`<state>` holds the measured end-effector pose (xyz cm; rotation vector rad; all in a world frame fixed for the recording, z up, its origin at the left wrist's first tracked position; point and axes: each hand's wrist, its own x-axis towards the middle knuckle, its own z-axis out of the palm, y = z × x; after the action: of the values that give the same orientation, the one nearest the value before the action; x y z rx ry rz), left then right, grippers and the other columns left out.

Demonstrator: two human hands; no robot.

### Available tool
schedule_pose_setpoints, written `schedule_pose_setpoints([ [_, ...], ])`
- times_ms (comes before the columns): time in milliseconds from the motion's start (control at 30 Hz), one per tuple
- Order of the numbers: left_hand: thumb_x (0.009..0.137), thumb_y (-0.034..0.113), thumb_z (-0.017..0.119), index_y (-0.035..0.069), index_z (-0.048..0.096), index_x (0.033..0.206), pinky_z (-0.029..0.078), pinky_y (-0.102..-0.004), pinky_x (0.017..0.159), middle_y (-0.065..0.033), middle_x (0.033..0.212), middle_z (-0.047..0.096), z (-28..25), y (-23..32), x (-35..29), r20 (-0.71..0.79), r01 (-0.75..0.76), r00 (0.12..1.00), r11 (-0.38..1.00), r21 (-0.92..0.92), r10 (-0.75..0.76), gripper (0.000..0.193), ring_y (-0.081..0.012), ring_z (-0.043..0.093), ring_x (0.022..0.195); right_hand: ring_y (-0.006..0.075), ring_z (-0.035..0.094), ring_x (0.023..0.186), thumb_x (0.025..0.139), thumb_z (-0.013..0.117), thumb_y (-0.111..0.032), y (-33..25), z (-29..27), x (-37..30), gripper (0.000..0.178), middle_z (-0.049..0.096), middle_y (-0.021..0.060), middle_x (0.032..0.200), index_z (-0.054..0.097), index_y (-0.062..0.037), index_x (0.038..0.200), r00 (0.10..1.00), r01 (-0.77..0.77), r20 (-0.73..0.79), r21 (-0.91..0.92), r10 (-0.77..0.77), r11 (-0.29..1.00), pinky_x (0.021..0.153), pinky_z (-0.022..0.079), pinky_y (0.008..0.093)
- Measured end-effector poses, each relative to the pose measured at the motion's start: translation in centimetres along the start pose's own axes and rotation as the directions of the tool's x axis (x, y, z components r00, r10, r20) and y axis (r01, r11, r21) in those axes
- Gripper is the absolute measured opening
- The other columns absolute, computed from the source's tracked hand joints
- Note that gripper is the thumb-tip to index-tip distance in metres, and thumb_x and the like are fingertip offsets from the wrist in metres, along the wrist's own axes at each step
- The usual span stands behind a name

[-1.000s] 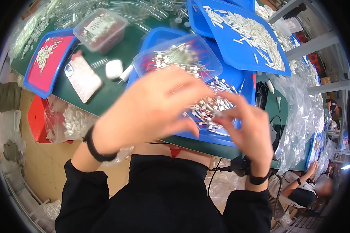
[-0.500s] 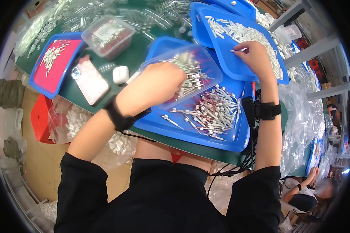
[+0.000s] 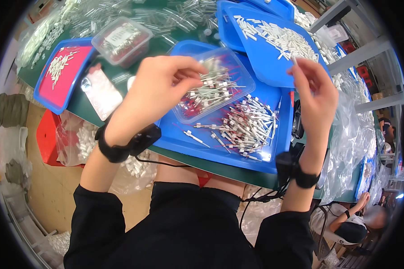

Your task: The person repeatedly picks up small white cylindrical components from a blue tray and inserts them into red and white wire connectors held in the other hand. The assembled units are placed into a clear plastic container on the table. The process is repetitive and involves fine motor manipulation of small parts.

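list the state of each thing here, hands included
left hand, curled, thumb and fingers apart
right hand, pinching a small white piece
clear box, open, heaped with sticks
front blue tray, holding that box and loose sticks
upper blue tray, strewn with white tubes
pink-based tray, partly covered
phone, lying back up

Honestly can't read any of the text here. Best candidate is the white label (image 3: 122, 36) on the clear plastic box (image 3: 138, 53) at the back left of the desk (image 3: 78, 105), but whatever's on it is washed out at this size. There's also a small pale mark on the co-worker's top (image 3: 351, 232) off to the right, way too tiny to make out.
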<state>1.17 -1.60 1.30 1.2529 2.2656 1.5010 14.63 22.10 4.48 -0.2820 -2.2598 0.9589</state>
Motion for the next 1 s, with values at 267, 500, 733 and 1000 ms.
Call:
schedule_pose_setpoints([
  [267,0.098,0.011,0.051,0.002,0.049,0.117,0.051,-0.0413,0.094,-0.0156,0.102,0.066,2.5,3.4,-2.5,0.087,0.111,0.993,0.409,-0.906,-0.078,0.021,-0.0329,0.064,0.107,0.0108,0.064,0.071,0.084,0.067,0.0,-4.5,2.4,-7.3,0.011,0.068,0.0071,0.08,0.068,0.0021,0.094,0.976,-0.116,0.212,0.338,0.045,0.934,0.066,0.049,0.0228],
  [500,0.101,0.012,0.045,0.005,0.04,0.113,0.049,-0.0436,0.097,-0.0185,0.108,0.064,4.7,4.8,-3.7,-0.022,0.02,0.995,0.412,-0.911,-0.097,0.016,-0.0351,0.061,0.111,0.0129,0.068,0.074,0.084,0.065,0.002,-5.1,2.7,-8.4,0.014,0.07,0.0092,0.083,0.068,0.0041,0.098,0.959,-0.255,0.241,0.504,0.149,0.825,0.064,0.051,0.0229],
  [733,0.1,0.008,0.044,0.003,0.038,0.114,0.048,-0.0455,0.098,-0.0196,0.107,0.065,5.3,5.0,-4.2,-0.101,-0.049,0.991,0.456,-0.889,-0.091,0.015,-0.0361,0.061,0.11,0.0126,0.067,0.075,0.085,0.064,0.004,-4.8,2.4,-8.4,0.018,0.07,0.0091,0.088,0.068,0.0049,0.102,0.927,-0.357,0.316,0.588,0.201,0.726,0.064,0.053,0.0233],
  [1000,0.094,-0.005,0.049,0.0,0.039,0.113,0.051,-0.0351,0.091,-0.0207,0.105,0.066,7.4,4.5,-4.6,-0.185,-0.145,0.982,0.513,-0.846,-0.027,0.022,-0.0253,0.062,0.108,0.0092,0.062,0.065,0.082,0.068,0.002,-4.8,2.8,-8.6,0.014,0.069,0.006,0.081,0.069,0.0033,0.096,0.941,-0.325,0.257,0.49,0.222,0.809,0.058,0.049,0.0216],
])
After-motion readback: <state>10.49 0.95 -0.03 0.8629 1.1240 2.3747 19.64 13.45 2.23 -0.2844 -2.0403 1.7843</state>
